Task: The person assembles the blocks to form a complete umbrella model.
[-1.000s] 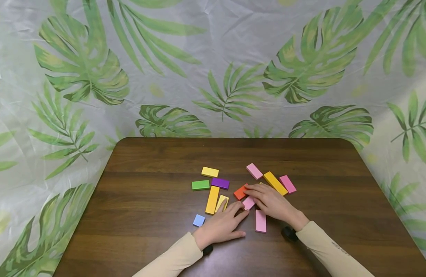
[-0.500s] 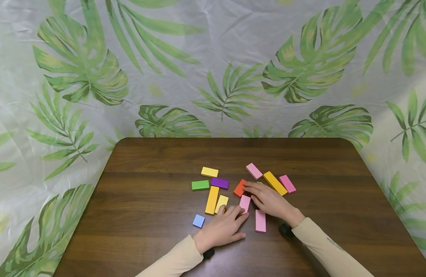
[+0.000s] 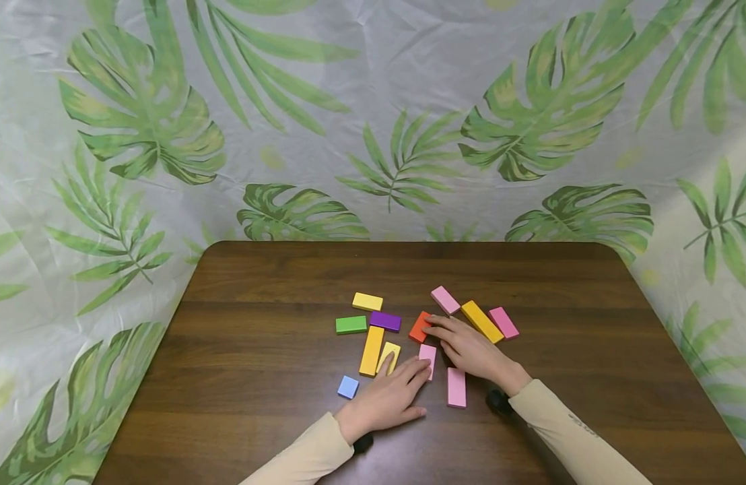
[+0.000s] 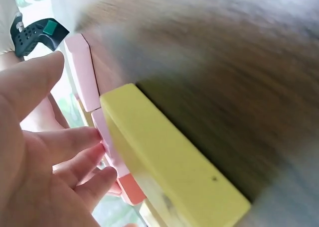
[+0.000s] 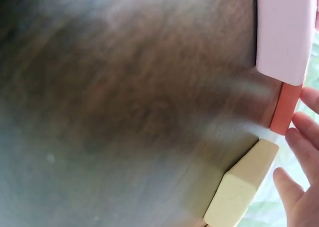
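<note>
My left hand [image 3: 385, 399] lies palm down with its fingers spread. Its fingertips touch the near part of a pink block [image 3: 428, 356] and reach over a short pale yellow block [image 3: 390, 351]. My right hand [image 3: 470, 345] reaches in from the right, and its extended fingertips rest on the right edge of a red block [image 3: 419, 327]. In the left wrist view, fingertips meet the side of the pink block [image 4: 110, 143], beyond the yellow block [image 4: 164, 152]. The right wrist view has fingers at the red block [image 5: 286, 108].
Left of centre lie green [image 3: 351, 325], purple [image 3: 386, 321], yellow [image 3: 367, 301], orange-yellow [image 3: 371, 351] and light blue [image 3: 348, 386] blocks. An orange-yellow block [image 3: 481, 321] and pink blocks [image 3: 446, 300] lie beyond my right hand. Another pink block [image 3: 456, 387] lies nearer on the brown table [image 3: 258, 404].
The pink block by my left fingertips has turned from slanted to nearly pointing away from me. The red block has turned steeper and shifted slightly away. My right hand has shifted a little left.
</note>
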`<control>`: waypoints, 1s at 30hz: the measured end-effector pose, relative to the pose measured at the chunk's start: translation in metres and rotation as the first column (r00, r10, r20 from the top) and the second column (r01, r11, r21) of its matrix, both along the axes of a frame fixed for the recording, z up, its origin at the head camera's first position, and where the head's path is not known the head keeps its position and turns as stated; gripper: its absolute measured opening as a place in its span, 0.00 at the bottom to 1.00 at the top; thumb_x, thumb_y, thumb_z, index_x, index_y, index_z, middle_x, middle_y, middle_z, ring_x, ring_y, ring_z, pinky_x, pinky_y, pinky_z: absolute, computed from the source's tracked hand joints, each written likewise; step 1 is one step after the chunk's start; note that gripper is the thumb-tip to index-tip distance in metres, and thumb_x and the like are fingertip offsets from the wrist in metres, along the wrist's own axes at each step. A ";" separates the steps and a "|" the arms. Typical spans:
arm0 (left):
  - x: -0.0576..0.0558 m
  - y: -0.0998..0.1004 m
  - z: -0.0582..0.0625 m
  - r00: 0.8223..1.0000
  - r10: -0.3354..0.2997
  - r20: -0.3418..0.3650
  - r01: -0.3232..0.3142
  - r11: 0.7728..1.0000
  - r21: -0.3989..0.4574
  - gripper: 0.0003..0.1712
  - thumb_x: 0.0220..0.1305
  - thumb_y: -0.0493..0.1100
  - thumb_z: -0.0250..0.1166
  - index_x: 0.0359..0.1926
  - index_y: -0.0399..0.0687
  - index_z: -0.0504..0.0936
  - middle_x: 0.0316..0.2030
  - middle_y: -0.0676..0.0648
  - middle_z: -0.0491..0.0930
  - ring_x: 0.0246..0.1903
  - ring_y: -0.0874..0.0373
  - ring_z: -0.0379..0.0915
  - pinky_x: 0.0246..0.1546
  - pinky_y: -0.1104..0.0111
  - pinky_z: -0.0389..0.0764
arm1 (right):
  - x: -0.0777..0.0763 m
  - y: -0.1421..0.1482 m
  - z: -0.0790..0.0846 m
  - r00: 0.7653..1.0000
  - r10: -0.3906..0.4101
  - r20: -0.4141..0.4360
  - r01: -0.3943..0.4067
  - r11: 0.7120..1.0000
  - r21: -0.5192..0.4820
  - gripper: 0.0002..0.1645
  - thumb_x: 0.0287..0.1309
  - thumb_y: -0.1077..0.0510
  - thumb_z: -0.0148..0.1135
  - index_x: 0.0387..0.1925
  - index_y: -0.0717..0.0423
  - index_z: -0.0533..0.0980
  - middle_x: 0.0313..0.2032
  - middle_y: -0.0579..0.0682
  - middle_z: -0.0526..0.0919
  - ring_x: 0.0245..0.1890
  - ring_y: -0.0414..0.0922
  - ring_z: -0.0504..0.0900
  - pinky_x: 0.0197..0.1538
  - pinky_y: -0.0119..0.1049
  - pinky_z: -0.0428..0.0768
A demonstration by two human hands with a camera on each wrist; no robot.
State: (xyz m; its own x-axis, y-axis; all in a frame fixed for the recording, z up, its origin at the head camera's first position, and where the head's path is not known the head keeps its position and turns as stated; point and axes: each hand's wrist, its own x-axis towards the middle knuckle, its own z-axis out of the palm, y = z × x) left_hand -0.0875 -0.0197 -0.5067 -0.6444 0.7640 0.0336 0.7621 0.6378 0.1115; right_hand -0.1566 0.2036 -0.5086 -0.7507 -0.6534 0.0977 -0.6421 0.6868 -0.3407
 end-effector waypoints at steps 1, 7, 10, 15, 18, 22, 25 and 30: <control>0.000 0.001 -0.001 1.000 -0.001 -0.008 0.001 1.000 -0.003 0.38 0.63 0.61 0.61 0.67 0.45 0.68 0.67 0.48 0.63 0.67 0.54 0.56 0.64 0.47 0.56 | 0.000 0.000 0.000 1.000 -0.001 0.009 0.001 1.000 -0.004 0.25 0.63 0.64 0.56 0.62 0.57 0.72 0.65 0.55 0.68 0.64 0.55 0.66 0.63 0.54 0.63; 0.002 0.006 -0.001 1.000 0.021 -0.017 -0.022 0.999 -0.038 0.39 0.63 0.64 0.59 0.67 0.45 0.68 0.65 0.48 0.64 0.68 0.53 0.53 0.64 0.46 0.54 | -0.002 0.002 -0.001 1.000 -0.003 0.031 0.004 1.000 -0.020 0.25 0.63 0.64 0.56 0.62 0.57 0.72 0.65 0.55 0.68 0.65 0.55 0.64 0.64 0.54 0.62; 0.003 0.008 0.000 0.999 0.033 -0.001 -0.033 0.997 -0.063 0.40 0.63 0.64 0.58 0.68 0.45 0.66 0.65 0.47 0.63 0.69 0.53 0.52 0.65 0.47 0.53 | -0.002 0.002 -0.001 0.999 -0.010 0.034 0.011 1.000 -0.028 0.25 0.63 0.65 0.56 0.62 0.58 0.73 0.65 0.55 0.68 0.65 0.55 0.64 0.64 0.54 0.61; 0.003 0.008 0.000 1.000 0.015 -0.001 -0.016 0.998 -0.064 0.41 0.64 0.64 0.57 0.69 0.42 0.65 0.67 0.45 0.61 0.70 0.52 0.50 0.66 0.47 0.53 | -0.001 0.003 -0.002 1.000 -0.012 0.016 0.012 0.999 -0.039 0.25 0.62 0.66 0.56 0.61 0.59 0.72 0.65 0.55 0.68 0.65 0.54 0.65 0.64 0.54 0.62; 0.000 0.007 0.000 1.000 -0.009 -0.017 0.007 0.998 -0.061 0.41 0.64 0.63 0.57 0.69 0.42 0.64 0.69 0.46 0.59 0.70 0.53 0.50 0.66 0.48 0.53 | 0.000 0.003 -0.001 1.000 0.005 -0.013 -0.006 0.999 -0.032 0.25 0.61 0.65 0.57 0.61 0.60 0.73 0.64 0.55 0.69 0.65 0.54 0.65 0.64 0.53 0.62; -0.002 0.004 0.000 1.000 -0.016 0.004 0.016 0.999 -0.048 0.41 0.65 0.61 0.58 0.70 0.42 0.63 0.70 0.47 0.58 0.69 0.54 0.51 0.66 0.49 0.54 | 0.002 0.003 -0.001 1.000 0.014 -0.016 -0.015 1.000 -0.025 0.24 0.62 0.65 0.57 0.60 0.60 0.74 0.64 0.56 0.69 0.65 0.54 0.66 0.64 0.53 0.62; -0.003 0.004 0.001 1.000 -0.005 0.027 0.006 0.999 -0.037 0.41 0.64 0.61 0.59 0.70 0.42 0.62 0.70 0.47 0.58 0.69 0.54 0.52 0.66 0.49 0.54 | 0.002 0.003 0.000 1.000 0.006 0.027 -0.005 0.999 -0.048 0.22 0.63 0.66 0.56 0.59 0.61 0.74 0.64 0.55 0.70 0.64 0.54 0.66 0.64 0.53 0.62; -0.003 0.006 0.002 1.000 0.002 0.030 -0.001 0.999 -0.044 0.42 0.64 0.62 0.58 0.71 0.43 0.61 0.70 0.47 0.57 0.69 0.55 0.51 0.65 0.47 0.54 | 0.000 0.003 0.002 0.994 0.001 0.106 0.009 0.996 -0.094 0.21 0.63 0.68 0.53 0.57 0.62 0.75 0.64 0.56 0.69 0.65 0.55 0.65 0.65 0.53 0.61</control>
